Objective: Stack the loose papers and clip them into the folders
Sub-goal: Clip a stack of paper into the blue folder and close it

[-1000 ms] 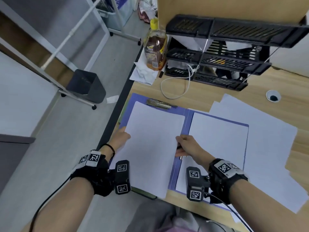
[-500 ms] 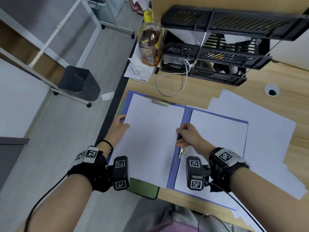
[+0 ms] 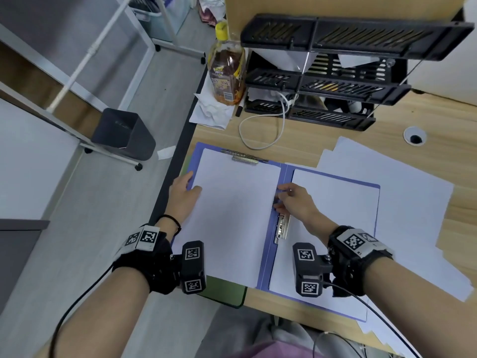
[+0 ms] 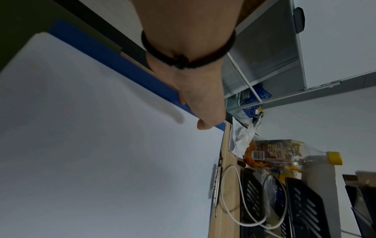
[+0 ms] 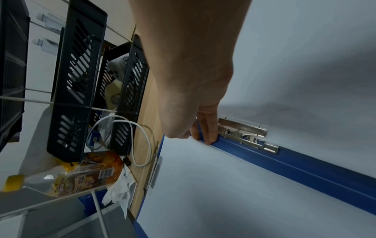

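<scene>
A blue folder [image 3: 286,171] lies open on the desk. A white paper stack [image 3: 232,215] covers its left half, with the top edge at the metal top clip [image 3: 244,158]. My left hand [image 3: 191,182] pinches the stack's left edge, thumb on top [image 4: 203,125]. At the spine, my right hand [image 3: 278,197] pinches the stack's right edge, just beyond a metal side clip [image 3: 282,228]. The right wrist view shows those fingers [image 5: 205,135] touching down beside that side clip [image 5: 244,133]. Another white sheet [image 3: 340,215] lies on the folder's right half.
Loose papers [image 3: 413,202] spread out to the right of the folder. A black tray rack [image 3: 335,81], a bottle [image 3: 227,73], tissue [image 3: 209,112] and a white cable [image 3: 258,135] sit behind. A green folder [image 3: 222,290] pokes out underneath. The desk's left edge is close.
Both hands slid the paper stack away from me until its top edge reached the top clip. The side clip near the spine has come into view behind my right hand.
</scene>
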### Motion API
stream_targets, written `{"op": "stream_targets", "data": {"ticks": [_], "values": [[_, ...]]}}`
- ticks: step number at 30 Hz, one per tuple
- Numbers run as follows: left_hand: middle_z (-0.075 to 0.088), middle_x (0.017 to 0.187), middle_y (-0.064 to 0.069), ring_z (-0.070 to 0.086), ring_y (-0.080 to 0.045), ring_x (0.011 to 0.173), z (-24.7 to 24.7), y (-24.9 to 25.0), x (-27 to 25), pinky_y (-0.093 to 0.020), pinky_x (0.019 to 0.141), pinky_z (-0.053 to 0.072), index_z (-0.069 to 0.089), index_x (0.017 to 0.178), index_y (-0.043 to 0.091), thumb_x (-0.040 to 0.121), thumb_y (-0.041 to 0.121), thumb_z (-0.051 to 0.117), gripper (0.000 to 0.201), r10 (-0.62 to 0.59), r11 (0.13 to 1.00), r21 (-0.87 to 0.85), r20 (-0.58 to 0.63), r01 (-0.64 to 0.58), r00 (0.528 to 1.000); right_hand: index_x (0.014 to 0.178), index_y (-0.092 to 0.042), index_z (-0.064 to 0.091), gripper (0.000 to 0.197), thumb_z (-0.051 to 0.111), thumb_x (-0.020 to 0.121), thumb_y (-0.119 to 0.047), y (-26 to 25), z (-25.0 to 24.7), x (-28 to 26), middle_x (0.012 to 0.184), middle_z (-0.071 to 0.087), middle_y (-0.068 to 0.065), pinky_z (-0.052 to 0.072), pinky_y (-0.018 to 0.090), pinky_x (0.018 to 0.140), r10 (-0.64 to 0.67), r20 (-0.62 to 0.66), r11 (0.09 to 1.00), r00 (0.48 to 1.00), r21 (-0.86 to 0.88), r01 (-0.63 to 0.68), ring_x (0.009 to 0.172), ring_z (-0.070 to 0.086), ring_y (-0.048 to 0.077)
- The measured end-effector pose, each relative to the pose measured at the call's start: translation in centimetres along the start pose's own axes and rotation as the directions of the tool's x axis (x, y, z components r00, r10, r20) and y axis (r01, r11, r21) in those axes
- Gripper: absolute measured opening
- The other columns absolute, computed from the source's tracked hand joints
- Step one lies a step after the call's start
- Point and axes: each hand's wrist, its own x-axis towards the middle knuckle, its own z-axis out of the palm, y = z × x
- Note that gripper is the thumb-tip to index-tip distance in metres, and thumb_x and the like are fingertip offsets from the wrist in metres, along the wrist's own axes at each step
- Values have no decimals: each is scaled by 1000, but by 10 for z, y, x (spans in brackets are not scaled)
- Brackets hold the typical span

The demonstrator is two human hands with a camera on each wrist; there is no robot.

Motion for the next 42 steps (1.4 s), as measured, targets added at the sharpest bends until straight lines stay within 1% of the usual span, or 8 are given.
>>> {"op": "stream_targets", "data": {"ticks": [3, 5, 9, 13, 19, 28, 38, 42], "values": [[44, 111, -1, 43, -17, 99, 9, 7, 9, -25, 88, 36, 54, 116, 22, 86, 6, 53, 34, 29, 1000, 3, -67, -29, 997, 106, -7, 56, 16, 42, 98, -5, 1, -15, 1, 79, 65, 8, 58, 35, 69, -1, 2, 998, 1000, 58, 1, 65, 62, 24], [51, 103, 3, 49, -14, 93, 22, 22, 14, -18, 78, 41, 50, 131, 17, 91, 5, 48, 41, 39, 998, -42, -26, -40, 999, 99, -8, 58, 14, 45, 98, -10, 4, -27, 1, 75, 67, 9, 59, 37, 70, 17, -4, 999, 1000, 52, -17, 64, 62, 26], [62, 84, 1, 54, -19, 66, 56, 51, 25, -29, 66, 47, 52, 127, 23, 95, 8, 42, 37, 67, 998, 2, 184, -68, 981, 92, -10, 61, 23, 40, 98, -17, 10, -45, 5, 83, 71, 12, 57, 33, 66, 96, 32, 995, 995, 22, -97, 62, 63, 25], [67, 79, -3, 53, -19, 48, 86, 74, 33, -26, 50, 45, 49, 133, 23, 94, 8, 37, 44, 64, 989, 103, 362, -108, 930, 83, -13, 57, 26, 38, 99, -21, 9, -54, 10, 83, 73, 12, 55, 28, 60, 137, 49, 989, 989, 48, -139, 59, 65, 23], [73, 79, -2, 53, -19, 43, 116, 85, 41, -25, 47, 46, 32, 142, 23, 94, 14, 37, 49, -41, 967, 237, 507, -94, 861, 76, -11, 60, 36, 46, 100, -34, 4, -57, 21, 80, 74, 16, 53, 21, 48, 173, 48, 976, 984, 129, -178, 56, 70, 22], [72, 80, 3, 49, -16, 41, 97, 85, 48, -23, 42, 37, 50, 119, 22, 94, 26, 46, 25, -1, 982, 166, 482, -91, 876, 81, 2, 71, 42, 57, 95, -35, 0, -37, 52, 69, 73, 17, 60, 31, 55, 248, -17, 959, 969, 148, -243, 55, 71, 26], [67, 67, 4, 44, -23, 53, 97, 88, 59, -21, 40, 36, 56, 110, 20, 95, 36, 47, 24, 14, 964, 219, 523, -150, 852, 81, 6, 71, 43, 57, 96, -32, -4, -31, 52, 67, 73, 19, 60, 34, 52, 232, -113, 969, 966, 113, -219, 53, 70, 27], [61, 67, 4, 46, -16, 43, 89, 98, 68, -21, 41, 35, 55, 99, 17, 94, 40, 50, 23, 51, 975, 164, 493, -150, 869, 79, 5, 71, 42, 57, 95, -31, -5, -29, 53, 66, 73, 18, 59, 32, 51, 236, -130, 968, 963, 123, -220, 53, 70, 27]]}}
